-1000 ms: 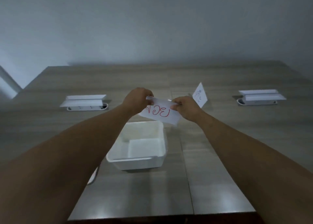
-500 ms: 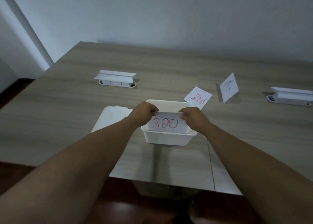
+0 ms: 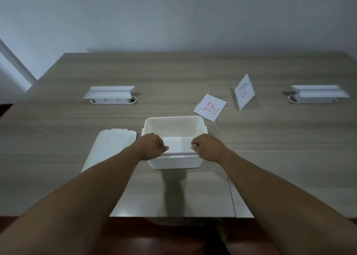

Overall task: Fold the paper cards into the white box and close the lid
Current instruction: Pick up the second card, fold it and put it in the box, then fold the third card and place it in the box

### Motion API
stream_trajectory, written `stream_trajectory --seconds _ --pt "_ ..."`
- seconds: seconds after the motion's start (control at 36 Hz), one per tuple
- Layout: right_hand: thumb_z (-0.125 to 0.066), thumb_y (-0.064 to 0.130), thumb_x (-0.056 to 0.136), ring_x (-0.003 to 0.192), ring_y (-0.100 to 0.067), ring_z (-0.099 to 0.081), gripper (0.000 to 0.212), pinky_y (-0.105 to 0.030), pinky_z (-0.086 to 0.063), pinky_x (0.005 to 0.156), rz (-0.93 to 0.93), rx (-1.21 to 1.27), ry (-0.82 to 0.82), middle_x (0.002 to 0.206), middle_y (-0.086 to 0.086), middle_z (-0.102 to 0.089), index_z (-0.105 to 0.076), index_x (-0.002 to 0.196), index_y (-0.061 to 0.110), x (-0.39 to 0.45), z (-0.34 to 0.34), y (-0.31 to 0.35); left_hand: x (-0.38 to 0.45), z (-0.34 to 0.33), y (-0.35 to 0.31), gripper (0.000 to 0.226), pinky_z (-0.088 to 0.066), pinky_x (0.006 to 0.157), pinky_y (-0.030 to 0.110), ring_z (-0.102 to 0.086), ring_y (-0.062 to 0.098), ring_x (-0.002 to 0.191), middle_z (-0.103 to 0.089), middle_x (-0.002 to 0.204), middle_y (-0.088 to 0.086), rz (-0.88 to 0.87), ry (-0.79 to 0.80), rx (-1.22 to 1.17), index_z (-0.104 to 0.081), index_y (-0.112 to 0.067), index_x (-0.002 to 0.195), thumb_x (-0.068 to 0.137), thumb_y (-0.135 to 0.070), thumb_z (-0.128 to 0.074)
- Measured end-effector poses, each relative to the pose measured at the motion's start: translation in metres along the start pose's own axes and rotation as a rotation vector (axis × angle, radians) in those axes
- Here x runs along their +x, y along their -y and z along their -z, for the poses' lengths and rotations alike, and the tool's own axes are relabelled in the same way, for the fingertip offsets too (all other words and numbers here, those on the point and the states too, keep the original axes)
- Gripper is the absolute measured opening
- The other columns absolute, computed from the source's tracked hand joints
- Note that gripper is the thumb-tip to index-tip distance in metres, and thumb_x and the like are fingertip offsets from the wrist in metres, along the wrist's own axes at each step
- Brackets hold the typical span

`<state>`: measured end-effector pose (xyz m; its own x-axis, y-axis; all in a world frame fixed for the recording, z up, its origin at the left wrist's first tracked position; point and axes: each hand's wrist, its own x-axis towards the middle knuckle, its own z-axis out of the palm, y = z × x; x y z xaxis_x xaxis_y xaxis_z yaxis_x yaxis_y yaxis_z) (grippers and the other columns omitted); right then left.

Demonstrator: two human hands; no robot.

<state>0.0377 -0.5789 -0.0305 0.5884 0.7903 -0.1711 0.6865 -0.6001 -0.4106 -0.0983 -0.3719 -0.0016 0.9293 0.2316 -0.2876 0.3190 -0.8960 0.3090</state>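
The open white box (image 3: 173, 119) stands in the middle of the table. Inside it, against the near wall, lies a folded white paper card (image 3: 178, 145). My left hand (image 3: 152, 145) pinches the card's left end and my right hand (image 3: 208, 148) pinches its right end, both low over the box's near rim. The white lid (image 3: 111, 150) lies flat on the table just left of the box. A second card with red writing (image 3: 210, 107) lies flat behind the box to the right. A third card with blue writing (image 3: 244, 91) stands folded farther right.
Two white power-socket housings with raised flaps are set into the table, one at the back left (image 3: 112, 96) and one at the back right (image 3: 316, 94). The table's near edge (image 3: 181, 216) runs close below my forearms. A grey wall rises behind the table.
Both hands have lowered the red-lettered card from in front of the box down into it. The card now lies folded with its writing hidden. The camera view has shifted.
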Motion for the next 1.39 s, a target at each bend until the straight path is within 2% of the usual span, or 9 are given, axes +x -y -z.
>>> stream_trajectory --seconds 0.22,0.42,0.58,0.69,0.78,0.89,1.0,1.19,1.39 --pt "-0.048 0.018 0.088 0.110 -0.025 -0.061 0.031 -0.037 -0.052 0.091 -0.091 0.060 -0.207 0.119 -0.007 -0.068 -0.068 0.112 0.015 0.040 0.065 -0.071 0.064 0.045 -0.047 0.056 -0.028 0.051 0.028 -0.038 0.020 0.046 -0.036 0.044 0.001 0.021 -0.190 0.046 -0.034 -0.014 0.046 0.094 -0.039 -0.047" --pt "-0.048 0.015 0.088 0.115 -0.023 -0.061 0.035 -0.034 -0.051 0.095 -0.188 0.107 -0.277 0.127 -0.006 -0.066 -0.065 0.119 0.013 0.071 0.119 -0.157 0.153 0.067 -0.109 0.045 -0.041 0.059 0.028 -0.057 0.030 0.065 -0.062 0.063 0.012 0.079 -0.237 -0.003 -0.053 -0.007 0.058 0.091 -0.036 -0.044" --pt "-0.048 0.015 0.084 0.119 -0.029 -0.057 0.036 -0.034 -0.048 0.097 -0.353 0.164 -0.348 0.126 -0.010 -0.064 -0.065 0.115 0.015 0.090 0.147 -0.223 0.229 0.053 -0.163 0.034 -0.042 0.063 0.029 -0.062 0.033 0.075 -0.069 0.082 0.015 0.096 -0.089 0.026 -0.066 -0.009 0.071 0.087 -0.028 -0.044" --pt "-0.049 0.015 0.086 0.126 -0.028 -0.049 0.041 -0.033 -0.040 0.103 -0.463 0.272 -0.359 0.134 -0.012 -0.054 -0.056 0.126 0.009 0.111 0.160 -0.265 0.278 0.044 -0.197 0.034 -0.038 0.060 0.027 -0.058 0.027 0.069 -0.057 0.068 0.006 0.130 -0.029 0.024 -0.053 -0.011 0.057 0.087 -0.025 -0.043" --pt "-0.051 0.013 0.084 0.113 -0.033 -0.054 0.027 -0.035 -0.046 0.090 -0.535 0.356 -0.405 0.121 -0.017 -0.058 -0.057 0.107 0.002 0.133 0.166 -0.284 0.309 0.042 -0.216 0.035 -0.039 0.059 0.028 -0.059 0.027 0.070 -0.056 0.062 0.003 0.135 0.020 0.040 -0.049 -0.013 0.052 0.084 -0.024 -0.043" --pt "-0.058 0.016 0.083 0.106 -0.037 -0.059 0.028 -0.033 -0.046 0.076 -0.641 0.500 -0.412 0.116 -0.021 -0.059 -0.055 0.105 -0.002 0.164 0.163 -0.300 0.339 0.043 -0.236 0.029 -0.055 0.078 0.035 -0.068 0.029 0.088 -0.073 0.093 0.008 0.101 0.026 0.028 -0.071 -0.009 0.087 0.085 -0.024 -0.046" --pt "-0.059 0.012 0.086 0.105 -0.037 -0.062 0.028 -0.030 -0.046 0.072 -0.721 0.613 -0.391 0.118 -0.023 -0.061 -0.055 0.109 -0.004 0.185 0.153 -0.312 0.366 0.048 -0.257 0.035 -0.048 0.100 0.038 -0.060 0.028 0.118 -0.065 0.127 0.005 0.100 0.022 0.046 -0.065 -0.020 0.122 0.091 -0.029 -0.050" --pt "-0.052 -0.002 0.080 0.094 -0.039 -0.066 0.016 -0.041 -0.055 0.076 -0.715 0.684 -0.575 0.104 -0.023 -0.067 -0.060 0.094 -0.003 0.186 0.146 -0.324 0.397 0.056 -0.267 0.048 -0.044 0.102 0.037 -0.056 0.027 0.125 -0.059 0.137 0.006 0.122 0.033 0.093 -0.051 -0.025 0.137 0.089 -0.030 -0.053" --pt "-0.049 -0.006 0.086 0.084 -0.017 -0.057 0.026 -0.018 -0.038 0.069 -0.445 0.704 -0.561 0.094 -0.012 -0.068 -0.069 0.100 0.001 0.164 0.173 -0.333 0.396 0.084 -0.268 0.082 -0.045 0.103 0.048 -0.046 0.034 0.133 -0.043 0.148 0.013 0.098 -0.104 0.105 -0.019 -0.019 0.153 0.087 -0.033 -0.065"
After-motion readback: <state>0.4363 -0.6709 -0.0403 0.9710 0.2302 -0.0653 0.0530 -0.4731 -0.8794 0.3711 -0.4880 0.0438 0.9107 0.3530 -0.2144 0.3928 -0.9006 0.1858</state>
